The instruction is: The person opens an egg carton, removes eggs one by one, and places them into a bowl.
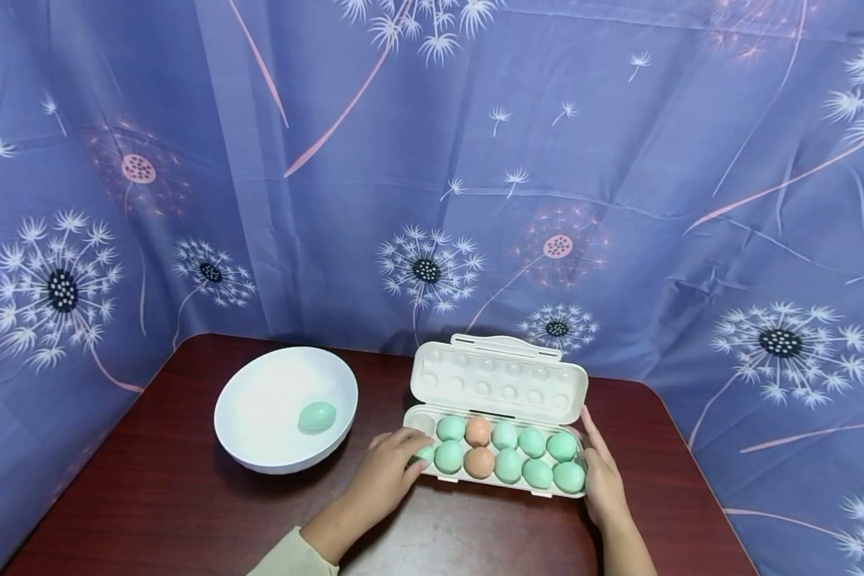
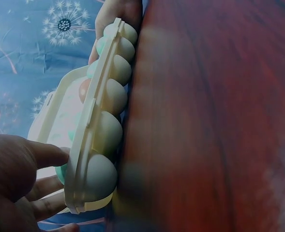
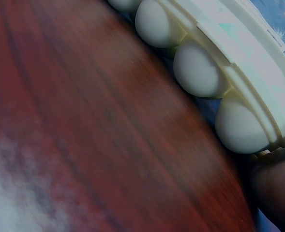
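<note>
Draped nook; dandelion curtain [image 1: 418,184], table [image 1: 475,528]

We see a reddish-brown wood-grain table [image 1: 166,496] bearing a white bowl [image 1: 266,404] and, to its right, an open plastic egg carton [image 1: 500,378].

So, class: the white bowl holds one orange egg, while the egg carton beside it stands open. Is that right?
Not quite: the egg's colour is wrong. The head view shows the white bowl holding one mint-green egg, while the egg carton beside it stands open.

Two hands [image 1: 387,474] [image 1: 605,484], twelve eggs [image 1: 479,462], one carton [image 1: 504,406], one bowl [image 1: 262,404].
</note>
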The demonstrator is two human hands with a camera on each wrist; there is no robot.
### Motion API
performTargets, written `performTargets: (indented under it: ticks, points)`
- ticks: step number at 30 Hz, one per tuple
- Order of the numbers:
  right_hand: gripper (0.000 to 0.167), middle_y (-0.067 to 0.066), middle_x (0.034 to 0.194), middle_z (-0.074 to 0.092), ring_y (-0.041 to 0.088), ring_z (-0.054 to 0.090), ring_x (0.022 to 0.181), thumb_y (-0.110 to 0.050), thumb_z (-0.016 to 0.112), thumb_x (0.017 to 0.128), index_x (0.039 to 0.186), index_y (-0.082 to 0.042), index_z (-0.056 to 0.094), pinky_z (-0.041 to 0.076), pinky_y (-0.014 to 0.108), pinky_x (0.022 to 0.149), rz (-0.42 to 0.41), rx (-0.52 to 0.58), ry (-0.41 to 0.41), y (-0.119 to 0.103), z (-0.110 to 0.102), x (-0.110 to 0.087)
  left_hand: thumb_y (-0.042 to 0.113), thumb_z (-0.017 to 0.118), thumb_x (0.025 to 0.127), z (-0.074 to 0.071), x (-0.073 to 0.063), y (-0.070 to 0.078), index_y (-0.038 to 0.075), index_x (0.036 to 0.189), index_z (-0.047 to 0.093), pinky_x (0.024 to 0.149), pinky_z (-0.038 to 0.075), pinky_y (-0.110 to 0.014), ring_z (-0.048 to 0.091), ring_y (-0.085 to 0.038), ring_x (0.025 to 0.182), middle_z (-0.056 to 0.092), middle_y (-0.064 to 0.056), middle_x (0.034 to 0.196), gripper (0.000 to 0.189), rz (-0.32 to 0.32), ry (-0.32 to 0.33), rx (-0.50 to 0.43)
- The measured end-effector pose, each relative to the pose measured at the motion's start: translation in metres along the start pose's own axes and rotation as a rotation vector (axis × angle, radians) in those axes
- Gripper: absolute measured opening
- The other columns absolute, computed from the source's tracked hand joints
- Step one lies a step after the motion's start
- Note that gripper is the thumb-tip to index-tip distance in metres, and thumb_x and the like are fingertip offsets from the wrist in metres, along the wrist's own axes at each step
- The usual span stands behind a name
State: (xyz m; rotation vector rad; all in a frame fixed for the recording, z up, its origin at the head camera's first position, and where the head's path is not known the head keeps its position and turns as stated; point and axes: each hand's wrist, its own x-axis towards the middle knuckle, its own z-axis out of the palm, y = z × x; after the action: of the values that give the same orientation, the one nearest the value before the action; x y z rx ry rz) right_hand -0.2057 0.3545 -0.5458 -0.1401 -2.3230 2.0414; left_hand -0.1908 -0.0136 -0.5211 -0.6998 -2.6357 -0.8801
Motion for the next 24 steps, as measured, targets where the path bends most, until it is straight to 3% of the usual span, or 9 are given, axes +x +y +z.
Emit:
performTargets:
  ticks: [8,20,24]
  points:
    - [0.077,0.014,0.156,0.038,-0.012,0.049,0.121,0.002,0.024,0.098,0.161,-0.040,0.014,0.041,0.007,0.096,0.012,-0.013,-0.007,0.000,0.001,0.000,0.019,0.077,0.087,0.001,0.000,-0.001,0.014,0.116,0.074,0.096,0.050,-0.049,0.069,-0.018,0.107,0.071,-0.002,0.115,0.030,0.015,0.029,-0.008]
    - [0.077,0.019,0.159,0.034,-0.013,0.049,0.121,0.002,0.024,0.098,0.161,-0.041,0.013,0.041,0.006,0.096,0.022,-0.005,-0.010,-0.001,0.001,0.001,0.019,0.081,0.083,-0.010,0.003,0.003,0.013,0.113,0.075,0.096,0.051,-0.048,0.068,-0.017,0.106,0.070,-0.002,0.112,0.031,0.033,0.120,-0.090]
    - [0.077,0.009,0.155,0.042,-0.013,0.050,0.120,0.002,0.025,0.098,0.161,-0.041,0.015,0.042,0.007,0.095,0.027,-0.006,-0.003,-0.001,0.001,0.000,0.017,0.083,0.081,-0.018,0.005,0.005,0.013,0.113,0.075,0.093,0.053,-0.046,0.068,-0.019,0.103,0.070,-0.001,0.110,0.033,0.041,0.173,-0.093]
